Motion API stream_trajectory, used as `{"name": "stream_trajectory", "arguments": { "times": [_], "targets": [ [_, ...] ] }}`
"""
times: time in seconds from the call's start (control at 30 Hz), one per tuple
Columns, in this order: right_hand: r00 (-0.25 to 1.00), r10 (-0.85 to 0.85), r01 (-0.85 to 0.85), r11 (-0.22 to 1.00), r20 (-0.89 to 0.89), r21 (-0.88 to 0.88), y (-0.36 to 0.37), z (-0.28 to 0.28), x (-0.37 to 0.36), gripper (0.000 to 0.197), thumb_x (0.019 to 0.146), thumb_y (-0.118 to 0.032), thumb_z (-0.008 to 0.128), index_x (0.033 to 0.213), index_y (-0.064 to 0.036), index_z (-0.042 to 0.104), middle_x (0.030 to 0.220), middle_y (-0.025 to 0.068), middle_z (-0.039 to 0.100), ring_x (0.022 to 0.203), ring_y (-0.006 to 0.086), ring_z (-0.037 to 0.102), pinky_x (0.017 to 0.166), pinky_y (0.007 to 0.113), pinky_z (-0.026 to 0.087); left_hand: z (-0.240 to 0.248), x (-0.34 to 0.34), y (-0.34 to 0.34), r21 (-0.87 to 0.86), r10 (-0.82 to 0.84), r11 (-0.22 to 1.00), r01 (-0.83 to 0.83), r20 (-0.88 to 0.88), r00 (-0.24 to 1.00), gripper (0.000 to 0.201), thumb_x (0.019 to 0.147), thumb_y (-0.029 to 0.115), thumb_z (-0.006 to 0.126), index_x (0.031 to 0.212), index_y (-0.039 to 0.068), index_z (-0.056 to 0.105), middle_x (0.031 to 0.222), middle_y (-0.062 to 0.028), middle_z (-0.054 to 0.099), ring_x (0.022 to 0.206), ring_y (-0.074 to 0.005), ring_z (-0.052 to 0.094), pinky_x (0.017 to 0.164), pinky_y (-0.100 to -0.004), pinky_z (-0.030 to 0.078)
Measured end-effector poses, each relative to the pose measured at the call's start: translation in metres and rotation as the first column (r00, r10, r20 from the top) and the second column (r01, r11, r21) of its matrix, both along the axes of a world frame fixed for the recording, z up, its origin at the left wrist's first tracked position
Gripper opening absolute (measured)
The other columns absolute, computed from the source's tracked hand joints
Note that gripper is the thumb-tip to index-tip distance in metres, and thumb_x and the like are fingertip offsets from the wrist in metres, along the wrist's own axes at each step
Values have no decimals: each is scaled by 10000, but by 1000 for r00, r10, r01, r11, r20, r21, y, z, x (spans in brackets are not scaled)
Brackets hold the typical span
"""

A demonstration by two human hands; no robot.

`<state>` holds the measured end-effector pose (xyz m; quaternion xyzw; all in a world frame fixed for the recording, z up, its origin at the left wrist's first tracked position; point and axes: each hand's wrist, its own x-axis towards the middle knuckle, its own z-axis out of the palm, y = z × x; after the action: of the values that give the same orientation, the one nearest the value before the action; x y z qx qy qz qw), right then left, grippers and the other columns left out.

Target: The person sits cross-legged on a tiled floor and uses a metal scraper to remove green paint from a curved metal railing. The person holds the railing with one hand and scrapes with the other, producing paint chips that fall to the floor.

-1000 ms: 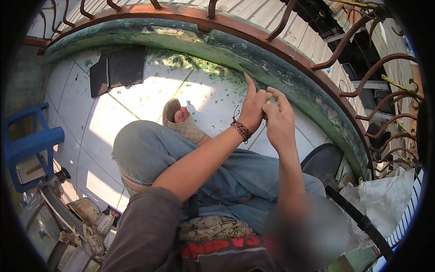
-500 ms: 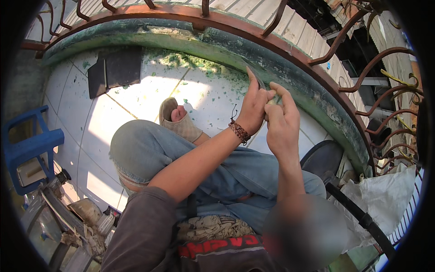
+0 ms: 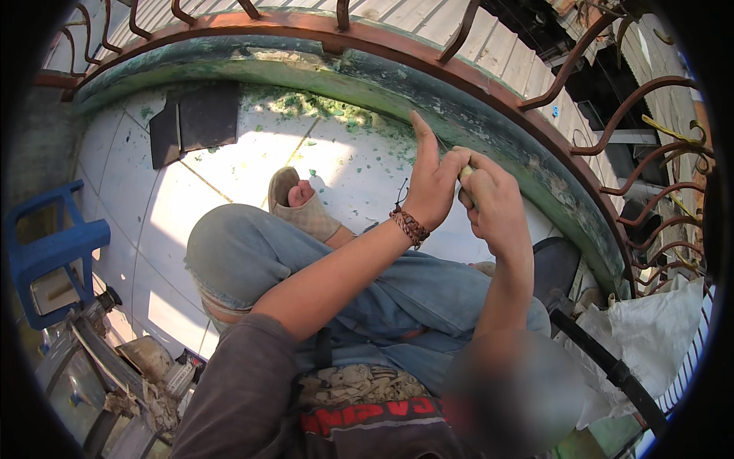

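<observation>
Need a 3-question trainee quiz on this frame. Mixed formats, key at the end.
1. True or false: the braided bracelet is worn on the right arm.
2. The plastic stool at the left is: A) red, B) blue, C) white.
3. Fill in: the pale-handled tool is gripped by the ____ hand.

Key:
1. False; the braided bracelet is on the left arm.
2. B.
3. Right; the right hand has its handle.

Two hands (image 3: 433,191) (image 3: 495,200), one tool (image 3: 465,174)
</observation>
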<state>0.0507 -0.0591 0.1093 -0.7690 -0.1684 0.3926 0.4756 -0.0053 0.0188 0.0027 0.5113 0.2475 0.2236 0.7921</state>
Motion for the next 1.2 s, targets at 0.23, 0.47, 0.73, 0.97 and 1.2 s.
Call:
{"name": "stream_trajectory", "arguments": {
  "times": [0.23,0.47,0.73,0.97,1.2],
  "targets": [
    [996,17,-23,998,84,65,12,-40,1,340,876,-151,502,1127,50,614,707,9,519,648,68,437,587,254,379,-31,2,8,234,21,972,-6,-60,998,887,925,221,456,1448,-143,-161,1446,-336,333,1292,-306,443,1071,-347,363],
    [998,-8,-4,984,69,176,24,-39,-24,331,888,-146,492,1132,50,598,735,20,550,638,72,451,575,258,386,-23,-7,21,110,88,991,-80,-64,994,873,932,231,429,1465,-88,-185,894,-89,600,765,-126,548,701,-244,495],
    [967,-13,70,973,-253,219,28,-27,-28,363,926,-170,456,1244,-13,536,719,-24,438,551,36,364,445,206,296,-23,-10,26,-4,76,997,-76,-68,995,585,939,182,448,1428,-27,205,1059,-95,543,913,-158,527,845,-294,458],
    [987,53,-4,952,-150,307,27,-39,-30,387,960,-191,462,1303,-17,499,793,-23,432,579,38,352,458,196,303,-19,-9,33,-183,59,981,-58,1,998,338,1002,230,359,1206,-7,487,1071,-66,560,900,-114,531,795,-288,476],
    [989,68,-26,953,-130,301,23,-47,-28,398,974,-210,488,1306,10,482,989,67,554,910,128,499,807,272,410,-13,-10,30,-139,92,985,-100,-58,994,665,941,241,403,1487,-60,173,987,-64,511,842,-139,499,766,-280,467]
  ]
}}
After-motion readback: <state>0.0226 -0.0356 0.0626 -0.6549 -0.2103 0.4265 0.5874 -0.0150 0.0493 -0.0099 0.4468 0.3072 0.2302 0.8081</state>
